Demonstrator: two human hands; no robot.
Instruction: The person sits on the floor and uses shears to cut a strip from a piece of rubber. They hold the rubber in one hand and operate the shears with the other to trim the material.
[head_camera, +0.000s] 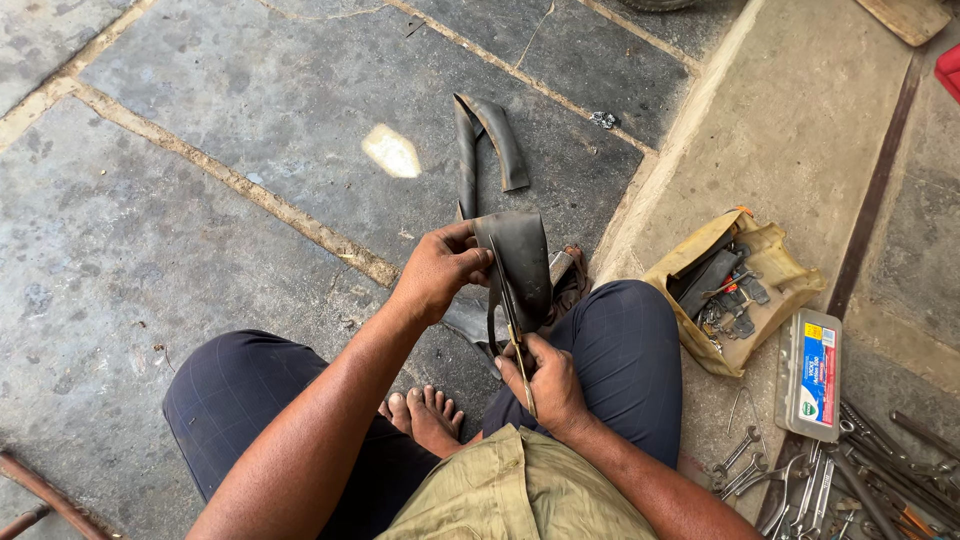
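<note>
A black rubber inner-tube piece (520, 262) is held upright above the knees, over the stone floor (200, 200). Its upper edge is pinched between thumb and fingers of the left hand (440, 270). Scissors (515, 335) are gripped in the closed right hand (550, 385), blades entered into the rubber from below. The cut is judged partly made: the blades are seen well up the piece, yet the rubber above them is not parted. A longer strip of tube (485, 150) is laid on the floor just beyond. A yellow tool pouch (775, 265), a flat plastic case (812, 375) and loose spanners (800, 485) are noted on the right.
</note>
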